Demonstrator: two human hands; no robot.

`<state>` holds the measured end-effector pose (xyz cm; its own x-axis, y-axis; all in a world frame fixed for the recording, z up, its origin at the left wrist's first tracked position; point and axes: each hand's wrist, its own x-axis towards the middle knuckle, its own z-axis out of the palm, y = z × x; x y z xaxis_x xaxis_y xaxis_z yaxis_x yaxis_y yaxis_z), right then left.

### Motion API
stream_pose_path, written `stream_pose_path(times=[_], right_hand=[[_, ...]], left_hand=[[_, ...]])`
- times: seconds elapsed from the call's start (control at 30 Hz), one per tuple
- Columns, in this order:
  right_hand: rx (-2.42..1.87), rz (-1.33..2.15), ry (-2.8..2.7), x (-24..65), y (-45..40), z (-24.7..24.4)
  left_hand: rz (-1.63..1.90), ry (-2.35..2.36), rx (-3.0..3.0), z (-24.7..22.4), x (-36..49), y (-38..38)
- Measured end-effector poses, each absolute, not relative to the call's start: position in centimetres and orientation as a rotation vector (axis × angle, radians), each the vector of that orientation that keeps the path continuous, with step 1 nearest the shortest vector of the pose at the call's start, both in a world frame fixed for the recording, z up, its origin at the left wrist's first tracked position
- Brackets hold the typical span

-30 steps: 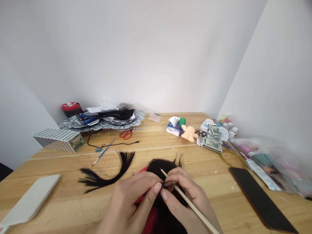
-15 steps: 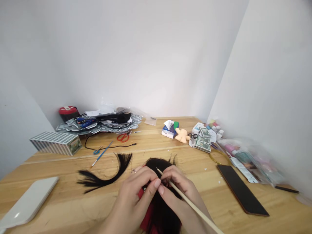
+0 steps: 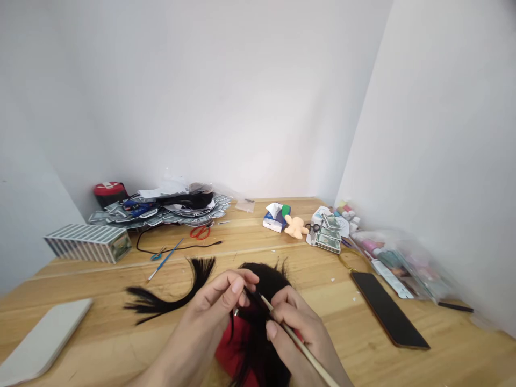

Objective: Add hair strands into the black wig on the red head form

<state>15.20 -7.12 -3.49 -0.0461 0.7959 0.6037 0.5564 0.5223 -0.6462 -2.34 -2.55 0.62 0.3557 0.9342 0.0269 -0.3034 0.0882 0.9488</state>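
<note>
My left hand [image 3: 205, 312] pinches a thin lock of black hair [image 3: 246, 287] between thumb and fingers. My right hand [image 3: 294, 336] grips a long thin wooden stick [image 3: 300, 341], and its pointed tip rests among the hair next to my left fingers. Under both hands lies a mass of black doll hair [image 3: 262, 279] on a red cloth [image 3: 234, 349]. A separate curved hank of black hair [image 3: 171, 298] lies on the wooden table [image 3: 80, 285] just left of my left hand.
Behind the hair lie a blue paintbrush [image 3: 163, 259], a black cable [image 3: 177, 249] and red scissors [image 3: 200, 231]. A striped box [image 3: 88, 243] and a pile of cards [image 3: 157, 212] stand further back. A flat black board [image 3: 387, 309] lies right; a pale flat slab [image 3: 42, 341] lies left.
My left hand has moved left and up, drawing the hair lock away from my right hand. The table objects have shifted left and slightly down in view as my head turned.
</note>
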Motion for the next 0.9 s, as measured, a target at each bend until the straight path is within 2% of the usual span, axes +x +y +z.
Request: stream_pose_path(times=[0.23,0.43,0.67,0.9], right_hand=[[-1.086,-0.136,-1.9,13.5,-7.8,-6.1],[-1.014,-0.295,-1.931,13.2,-8.1,-5.6],[-1.159,0.146,-1.539,16.0,-8.4,-2.9],[-1.121,0.367,-1.55,15.1,-6.7,-3.4]], left_hand=[[1.025,0.722,0.823,2.0,-2.4,-3.3],[1.111,0.719,0.966,1.1,-2.3,-3.1],[1.009,0.77,1.349,-1.2,-2.2,-3.2],[1.052,0.815,1.468,-2.5,-1.0,-3.2]])
